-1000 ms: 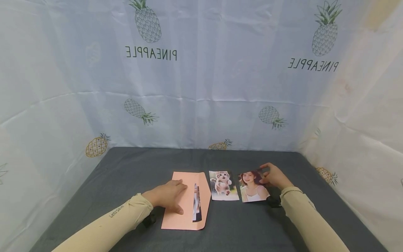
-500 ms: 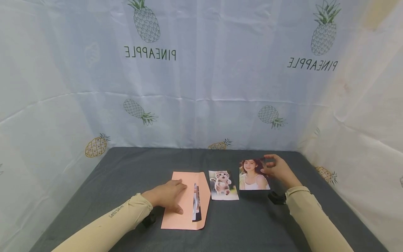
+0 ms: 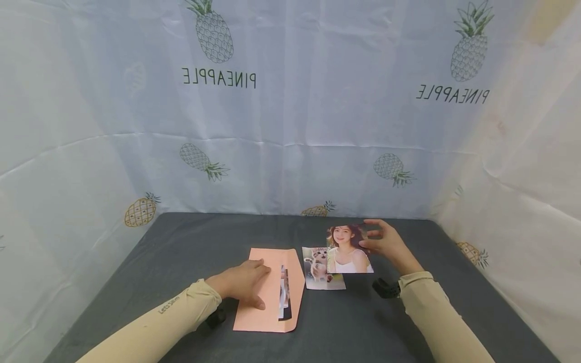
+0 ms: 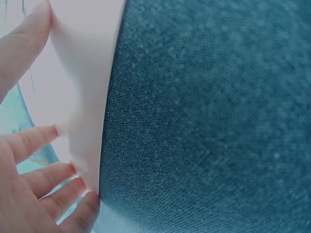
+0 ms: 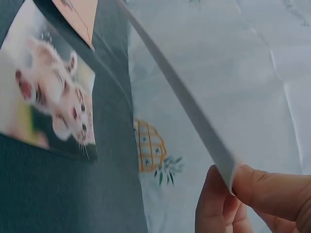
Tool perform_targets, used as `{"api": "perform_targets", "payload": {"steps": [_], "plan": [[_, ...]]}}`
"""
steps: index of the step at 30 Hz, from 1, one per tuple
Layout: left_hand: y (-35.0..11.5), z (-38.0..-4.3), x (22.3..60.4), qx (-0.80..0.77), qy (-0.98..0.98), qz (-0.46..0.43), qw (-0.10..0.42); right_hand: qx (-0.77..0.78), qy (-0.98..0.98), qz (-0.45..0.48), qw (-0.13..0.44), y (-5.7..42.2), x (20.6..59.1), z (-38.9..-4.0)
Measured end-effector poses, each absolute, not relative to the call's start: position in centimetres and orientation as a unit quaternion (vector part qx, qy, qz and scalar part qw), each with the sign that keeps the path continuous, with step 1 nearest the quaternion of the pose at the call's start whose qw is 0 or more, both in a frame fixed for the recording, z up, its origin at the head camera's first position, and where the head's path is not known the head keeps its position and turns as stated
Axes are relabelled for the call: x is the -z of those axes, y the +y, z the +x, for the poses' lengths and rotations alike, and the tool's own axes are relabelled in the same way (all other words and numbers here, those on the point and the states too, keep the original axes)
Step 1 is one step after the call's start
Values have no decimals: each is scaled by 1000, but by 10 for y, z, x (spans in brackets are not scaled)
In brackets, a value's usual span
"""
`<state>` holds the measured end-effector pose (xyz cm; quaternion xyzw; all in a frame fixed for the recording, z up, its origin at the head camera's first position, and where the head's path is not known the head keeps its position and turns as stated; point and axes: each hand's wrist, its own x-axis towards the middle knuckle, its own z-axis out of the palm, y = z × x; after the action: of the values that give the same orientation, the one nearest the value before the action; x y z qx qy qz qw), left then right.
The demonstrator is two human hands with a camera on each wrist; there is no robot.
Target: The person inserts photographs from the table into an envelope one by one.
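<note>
My right hand [image 3: 386, 245] pinches the right edge of a portrait photo [image 3: 347, 257], lifted above the table and overlapping the kitten photo in the head view. The right wrist view shows that photo edge-on, its edge between thumb and fingers. Flat on the dark cloth lies the kitten photo [image 5: 53, 92], beside the envelope's flap. My left hand [image 3: 242, 283] rests with spread fingers on the pink envelope [image 3: 263, 320], whose flap points right. Several photos [image 3: 284, 297] stick partly out of the envelope's mouth; the rest of them is hidden inside. The left wrist view shows fingertips [image 4: 70, 170] against the envelope.
A dark grey cloth [image 3: 190, 242] covers the table. White curtains [image 3: 290, 111] printed with pineapples stand behind it and along both sides. A black wrist strap device [image 3: 386, 289] sits under the right wrist.
My right hand has lifted the portrait photo off the table, raised it away from me and carried it left until it overlaps the kitten photo. The left hand and envelope have stayed put.
</note>
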<state>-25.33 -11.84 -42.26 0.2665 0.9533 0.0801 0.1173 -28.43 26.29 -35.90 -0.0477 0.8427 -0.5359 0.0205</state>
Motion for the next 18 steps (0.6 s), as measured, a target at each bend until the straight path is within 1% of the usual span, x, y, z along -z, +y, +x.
{"api": "perform_targets", "payload": {"steps": [9,18], "plan": [[-118,-254,425,-81,954,266,113,544,837,-53,33,234,367,-279],[-118,-255,426,-84,954,263,114,552,830,-67,45,208,384,-279]]}}
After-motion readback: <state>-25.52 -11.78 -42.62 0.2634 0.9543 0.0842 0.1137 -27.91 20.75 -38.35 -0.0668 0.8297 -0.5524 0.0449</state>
